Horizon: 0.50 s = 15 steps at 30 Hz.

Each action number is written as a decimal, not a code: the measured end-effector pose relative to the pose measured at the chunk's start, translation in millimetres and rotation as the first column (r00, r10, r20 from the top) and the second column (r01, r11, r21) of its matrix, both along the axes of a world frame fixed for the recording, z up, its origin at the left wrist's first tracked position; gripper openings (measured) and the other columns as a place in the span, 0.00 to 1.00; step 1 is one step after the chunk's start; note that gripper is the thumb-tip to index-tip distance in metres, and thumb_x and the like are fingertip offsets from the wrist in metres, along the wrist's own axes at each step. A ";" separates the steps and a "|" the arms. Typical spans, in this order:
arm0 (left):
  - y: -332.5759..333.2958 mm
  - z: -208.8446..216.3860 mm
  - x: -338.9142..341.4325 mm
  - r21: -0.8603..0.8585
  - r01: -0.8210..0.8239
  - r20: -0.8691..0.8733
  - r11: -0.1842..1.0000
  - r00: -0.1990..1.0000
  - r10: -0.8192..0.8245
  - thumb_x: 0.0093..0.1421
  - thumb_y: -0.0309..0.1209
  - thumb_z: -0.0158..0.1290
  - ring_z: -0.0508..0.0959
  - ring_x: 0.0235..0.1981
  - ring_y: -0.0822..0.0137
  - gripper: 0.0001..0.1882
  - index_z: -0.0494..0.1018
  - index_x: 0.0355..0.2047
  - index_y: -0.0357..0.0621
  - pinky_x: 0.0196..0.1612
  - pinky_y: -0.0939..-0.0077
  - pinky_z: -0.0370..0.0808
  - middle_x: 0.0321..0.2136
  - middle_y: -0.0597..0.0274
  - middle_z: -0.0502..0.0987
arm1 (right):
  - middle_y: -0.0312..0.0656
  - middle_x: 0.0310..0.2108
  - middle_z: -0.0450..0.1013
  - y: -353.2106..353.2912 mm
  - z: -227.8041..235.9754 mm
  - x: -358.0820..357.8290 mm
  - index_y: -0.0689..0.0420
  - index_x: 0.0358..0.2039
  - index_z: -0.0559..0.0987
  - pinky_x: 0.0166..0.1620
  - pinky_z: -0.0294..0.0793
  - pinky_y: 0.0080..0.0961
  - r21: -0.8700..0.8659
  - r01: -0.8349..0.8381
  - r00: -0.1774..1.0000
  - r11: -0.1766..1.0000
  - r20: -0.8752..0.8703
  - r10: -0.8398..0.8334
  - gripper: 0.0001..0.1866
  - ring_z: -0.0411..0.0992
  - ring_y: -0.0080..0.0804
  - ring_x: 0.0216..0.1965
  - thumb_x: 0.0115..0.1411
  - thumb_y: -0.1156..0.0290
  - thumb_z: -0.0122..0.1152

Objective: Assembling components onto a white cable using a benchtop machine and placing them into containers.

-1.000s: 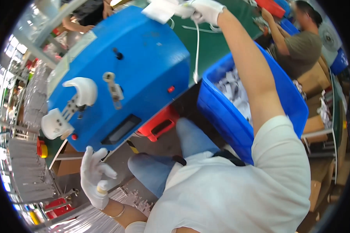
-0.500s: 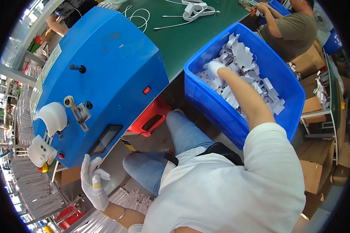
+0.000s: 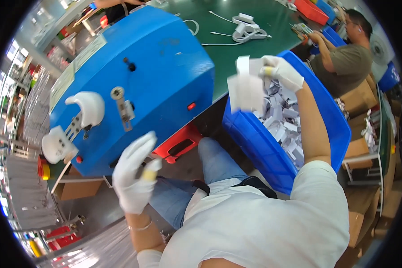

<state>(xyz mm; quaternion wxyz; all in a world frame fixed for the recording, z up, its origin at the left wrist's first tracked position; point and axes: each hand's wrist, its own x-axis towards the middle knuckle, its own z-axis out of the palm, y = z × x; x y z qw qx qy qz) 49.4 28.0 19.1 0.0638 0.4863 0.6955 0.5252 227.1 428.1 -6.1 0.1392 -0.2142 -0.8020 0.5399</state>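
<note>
My right hand (image 3: pixel 283 73), in a white glove, is closed on folded white paper-like pieces (image 3: pixel 246 91). They are blurred by motion, and how many there are I cannot tell. Hand and pieces are above the near-left rim of a blue plastic bin (image 3: pixel 263 149), which contains a heap of similar white pieces (image 3: pixel 283 118). My left hand (image 3: pixel 136 176), also gloved and slightly blurred, is raised in front of the blue machine (image 3: pixel 165 76). Its fingers are stretched out and nothing shows in it. A yellowish band circles one finger on each glove.
White curved holders (image 3: pixel 91 109) stick out from the machine's left side. A red stool (image 3: pixel 181 143) stands beneath it. White cables (image 3: pixel 245 33) lie on the green table (image 3: pixel 219 20). A co-worker (image 3: pixel 344 53) sits beyond the bin, with cardboard boxes (image 3: pixel 362 207) at the right.
My right hand has come up out of the bin, bringing white pieces with it. My left hand has moved up and rightward. The view has shifted, so the machine appears further right.
</note>
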 end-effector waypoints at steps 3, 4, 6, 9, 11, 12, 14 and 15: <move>37.5 18.8 1.4 0.083 0.097 -0.404 0.992 0.913 -0.056 0.42 0.21 0.61 0.74 0.44 0.46 0.24 0.74 0.44 0.39 0.48 0.62 0.71 0.47 0.47 0.73 | 0.29 0.27 0.69 -70.3 18.7 -46.2 0.56 0.32 0.75 0.33 0.66 0.16 -0.112 -0.340 0.935 0.934 0.061 0.348 0.10 0.65 0.15 0.29 0.51 0.66 0.58; 44.1 21.2 -1.8 0.114 0.149 -0.441 0.982 0.894 -0.085 0.41 0.21 0.59 0.74 0.44 0.46 0.24 0.75 0.43 0.43 0.47 0.62 0.72 0.47 0.46 0.73 | 0.30 0.28 0.70 -86.9 11.8 -61.0 0.56 0.33 0.76 0.35 0.67 0.17 -0.188 -0.438 0.894 0.879 0.017 0.448 0.10 0.66 0.15 0.30 0.52 0.66 0.59; 46.2 24.0 -15.1 0.105 0.347 -0.549 0.932 0.802 -0.237 0.39 0.21 0.56 0.75 0.42 0.48 0.23 0.75 0.40 0.47 0.43 0.64 0.74 0.44 0.48 0.74 | 0.29 0.28 0.71 -133.6 21.1 -85.1 0.58 0.35 0.77 0.36 0.68 0.17 -0.169 -0.571 0.811 0.803 0.035 0.584 0.10 0.67 0.15 0.32 0.54 0.67 0.59; 23.6 38.7 -21.6 0.016 0.262 -0.558 0.965 0.803 -0.209 0.41 0.22 0.54 0.76 0.35 0.53 0.25 0.74 0.44 0.49 0.38 0.67 0.75 0.43 0.54 0.76 | 0.29 0.29 0.73 -171.8 34.0 -106.4 0.58 0.36 0.77 0.36 0.68 0.18 -0.401 -0.643 0.721 0.652 -0.031 0.692 0.09 0.69 0.16 0.32 0.58 0.67 0.57; 12.4 68.0 -12.3 0.142 0.102 -0.442 0.985 0.896 -0.029 0.43 0.20 0.57 0.77 0.36 0.55 0.20 0.78 0.40 0.45 0.40 0.71 0.74 0.44 0.51 0.76 | 0.32 0.33 0.75 -198.9 63.6 -94.3 0.58 0.36 0.78 0.38 0.72 0.18 0.149 -0.484 0.833 0.862 -0.224 0.506 0.09 0.72 0.17 0.36 0.58 0.67 0.59; 5.4 66.1 -20.5 0.122 0.147 -0.495 0.981 0.866 -0.068 0.42 0.18 0.56 0.78 0.35 0.55 0.21 0.78 0.40 0.42 0.39 0.72 0.74 0.42 0.50 0.77 | 0.32 0.32 0.75 -219.1 85.3 -86.6 0.58 0.36 0.78 0.38 0.72 0.19 -0.069 -0.449 0.877 0.891 -0.223 0.425 0.09 0.73 0.18 0.36 0.57 0.68 0.59; -11.1 70.1 -18.0 0.156 0.063 -0.516 0.986 0.856 0.027 0.44 0.20 0.57 0.77 0.36 0.53 0.21 0.77 0.42 0.44 0.40 0.71 0.74 0.40 0.51 0.77 | 0.34 0.31 0.76 -228.3 81.5 -110.0 0.57 0.34 0.79 0.39 0.72 0.20 -0.293 -0.566 0.824 0.771 -0.224 0.520 0.07 0.74 0.22 0.33 0.56 0.70 0.57; -17.8 73.8 -17.7 0.196 0.032 -0.536 0.980 0.840 0.080 0.45 0.22 0.57 0.76 0.37 0.52 0.21 0.75 0.44 0.45 0.41 0.70 0.74 0.38 0.52 0.77 | 0.35 0.31 0.76 -226.6 85.1 -122.9 0.58 0.34 0.79 0.38 0.72 0.20 0.251 -0.639 0.727 0.727 -0.112 0.678 0.07 0.74 0.22 0.33 0.57 0.70 0.57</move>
